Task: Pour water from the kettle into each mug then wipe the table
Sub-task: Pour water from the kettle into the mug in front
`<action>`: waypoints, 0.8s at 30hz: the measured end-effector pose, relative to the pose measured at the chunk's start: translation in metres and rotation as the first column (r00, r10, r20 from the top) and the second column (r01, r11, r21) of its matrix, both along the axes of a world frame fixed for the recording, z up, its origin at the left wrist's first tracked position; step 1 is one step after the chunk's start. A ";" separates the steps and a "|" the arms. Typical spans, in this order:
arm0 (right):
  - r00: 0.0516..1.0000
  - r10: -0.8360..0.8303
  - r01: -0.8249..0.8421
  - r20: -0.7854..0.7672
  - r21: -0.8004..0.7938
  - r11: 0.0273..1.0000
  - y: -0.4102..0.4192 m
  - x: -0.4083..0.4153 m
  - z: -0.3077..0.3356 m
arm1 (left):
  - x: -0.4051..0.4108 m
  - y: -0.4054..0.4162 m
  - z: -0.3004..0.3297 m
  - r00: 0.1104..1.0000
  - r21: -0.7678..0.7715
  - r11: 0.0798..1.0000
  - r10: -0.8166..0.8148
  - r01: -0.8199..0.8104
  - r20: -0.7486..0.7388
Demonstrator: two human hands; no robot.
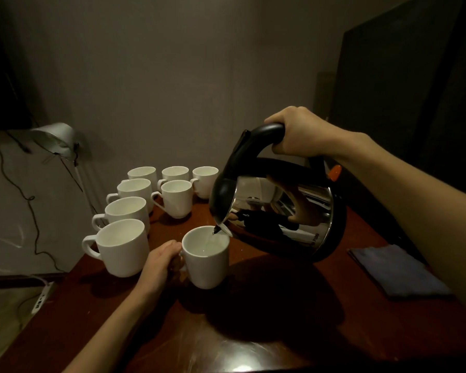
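Both hands are busy over the dark desk [267,332]. Raised high, the right hand [297,130] curls around the black handle of the steel kettle [280,211], tilting its spout down over the nearest mug [207,258], where a thin stream of water falls. Reaching in low, the left hand [162,261] holds that mug's handle. Seven more mugs [124,246] stand behind left; a folded blue cloth [398,270] lies right.

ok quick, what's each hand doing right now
Left hand: closed on the handle of the mug being filled.
Right hand: closed round the kettle handle, tilting it to pour.
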State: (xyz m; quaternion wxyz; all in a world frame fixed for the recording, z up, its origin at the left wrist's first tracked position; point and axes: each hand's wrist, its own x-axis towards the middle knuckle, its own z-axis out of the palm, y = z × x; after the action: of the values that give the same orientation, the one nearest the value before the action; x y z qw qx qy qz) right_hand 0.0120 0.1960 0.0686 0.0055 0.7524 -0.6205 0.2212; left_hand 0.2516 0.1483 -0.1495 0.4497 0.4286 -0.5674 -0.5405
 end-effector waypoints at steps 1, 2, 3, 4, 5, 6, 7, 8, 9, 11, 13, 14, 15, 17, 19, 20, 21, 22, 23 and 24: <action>1.000 0.002 -0.002 -0.002 0.000 1.000 0.000 0.000 0.000 | 0.000 0.000 0.000 1.000 0.001 1.000 0.003 -0.003 -0.003; 1.000 0.003 -0.003 -0.004 -0.001 1.000 -0.001 0.000 0.000 | 0.000 0.001 0.000 1.000 0.010 1.000 0.004 -0.004 -0.015; 1.000 0.004 -0.004 -0.006 -0.002 1.000 -0.001 0.000 0.000 | 0.000 0.001 0.000 1.000 0.021 1.000 0.002 -0.001 -0.024; 1.000 0.005 -0.005 -0.007 0.000 1.000 -0.001 0.000 0.000 | -0.001 0.002 0.001 1.000 0.028 1.000 -0.001 0.002 -0.026; 1.000 0.007 -0.006 -0.007 0.004 1.000 0.000 0.000 0.000 | -0.001 0.003 0.002 1.000 0.026 1.000 -0.006 0.007 -0.019; 1.000 0.008 -0.008 -0.006 0.008 1.000 -0.001 0.000 0.000 | -0.001 0.004 0.002 1.000 0.020 1.000 -0.012 0.013 -0.015; 1.000 0.006 -0.006 -0.006 0.007 1.000 -0.001 0.000 0.000 | -0.002 0.004 0.002 1.000 0.016 1.000 -0.016 0.016 -0.018; 1.000 0.003 -0.003 -0.006 0.005 1.000 -0.001 0.000 0.000 | -0.002 0.005 0.003 0.999 0.016 1.000 -0.018 0.018 -0.026; 1.000 -0.002 0.002 -0.006 0.004 1.000 -0.001 0.000 0.000 | -0.002 0.005 0.003 0.999 0.017 1.000 -0.018 0.019 -0.031; 1.000 -0.006 0.006 -0.006 0.008 1.000 -0.001 0.001 0.000 | -0.003 0.005 0.003 0.999 0.020 1.000 -0.018 0.019 -0.042; 1.000 -0.007 0.007 -0.012 0.009 1.000 -0.002 0.001 0.001 | -0.001 0.004 0.002 0.998 0.019 0.999 -0.026 0.027 -0.052; 1.000 -0.009 0.009 -0.016 0.007 1.000 -0.002 0.001 0.001 | -0.001 0.004 0.001 0.998 0.014 0.999 -0.030 0.030 -0.048; 1.000 -0.011 0.011 -0.018 0.004 1.000 -0.003 0.001 0.001 | 0.000 0.003 0.001 0.999 0.008 0.999 -0.032 0.032 -0.043; 1.000 -0.011 0.011 -0.013 0.005 1.000 -0.003 0.001 0.001 | 0.000 0.003 0.000 0.998 0.007 0.999 -0.032 0.033 -0.047; 1.000 -0.010 0.010 -0.004 0.010 1.000 -0.002 0.001 0.001 | -0.001 0.003 0.000 0.998 0.014 0.999 -0.029 0.030 -0.058; 1.000 -0.010 0.010 -0.001 0.012 1.000 -0.002 0.001 0.001 | -0.001 0.003 0.001 0.998 0.014 0.999 -0.028 0.029 -0.062; 1.000 -0.012 0.012 -0.001 0.014 1.000 -0.002 0.001 0.001 | -0.001 0.003 0.000 0.998 0.013 0.999 -0.028 0.029 -0.064; 1.000 -0.013 0.013 -0.001 0.016 1.000 -0.002 0.001 0.001 | -0.001 0.003 0.000 0.997 0.013 0.999 -0.029 0.030 -0.066; 1.000 -0.014 0.014 0.000 0.017 1.000 -0.003 0.001 0.001 | -0.001 0.003 0.000 0.997 0.013 0.999 -0.031 0.032 -0.068; 1.000 -0.014 0.014 0.002 0.018 1.000 -0.003 0.001 0.001 | -0.001 0.002 0.000 0.997 0.013 0.999 -0.034 0.035 -0.069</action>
State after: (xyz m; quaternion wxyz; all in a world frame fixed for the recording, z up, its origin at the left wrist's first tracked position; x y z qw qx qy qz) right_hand 0.0128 0.1932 0.0696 -0.0004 0.7476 -0.6278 0.2166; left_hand 0.2509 0.1505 -0.1499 0.4563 0.4033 -0.5551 -0.5666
